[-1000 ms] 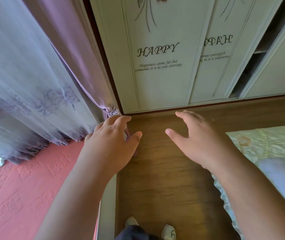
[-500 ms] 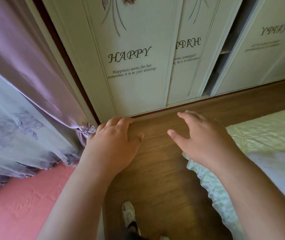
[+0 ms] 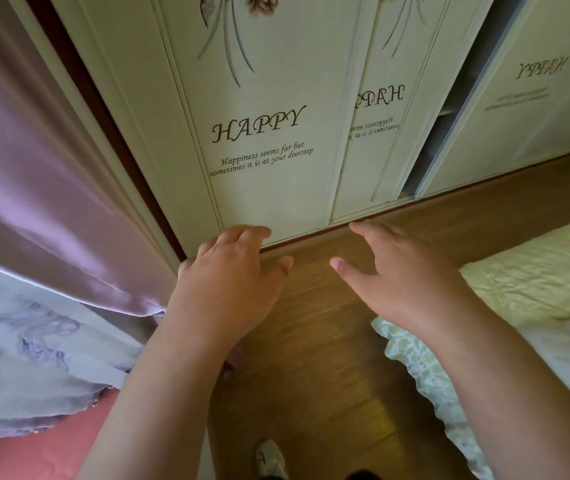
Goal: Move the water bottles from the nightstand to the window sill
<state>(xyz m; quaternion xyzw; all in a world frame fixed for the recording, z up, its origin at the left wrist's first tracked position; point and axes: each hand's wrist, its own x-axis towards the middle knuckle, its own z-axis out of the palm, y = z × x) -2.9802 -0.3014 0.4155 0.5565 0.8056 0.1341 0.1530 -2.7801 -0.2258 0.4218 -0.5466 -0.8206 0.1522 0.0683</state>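
No water bottle and no nightstand is in view. My left hand (image 3: 231, 282) hangs in the air above the wooden floor, fingers loosely bent, holding nothing. My right hand (image 3: 394, 275) is stretched forward beside it with spread, relaxed fingers, also empty. Both hands are in front of the base of the white wardrobe. At the lower left a pink padded surface (image 3: 34, 452) lies under the curtains; whether it is the window sill I cannot tell.
A white sliding-door wardrobe (image 3: 269, 133) with "HAPPY" lettering fills the far side; one door stands ajar at the right. Purple and sheer curtains (image 3: 44, 237) hang at left. A bed with pale green bedding (image 3: 532, 306) is at right. Brown wooden floor (image 3: 321, 375) runs between them, my shoe (image 3: 269, 459) below.
The view has swung to the right: curtains and pink surface slid left, more wardrobe and bed came in. Both hands stayed raised and empty in front of me.
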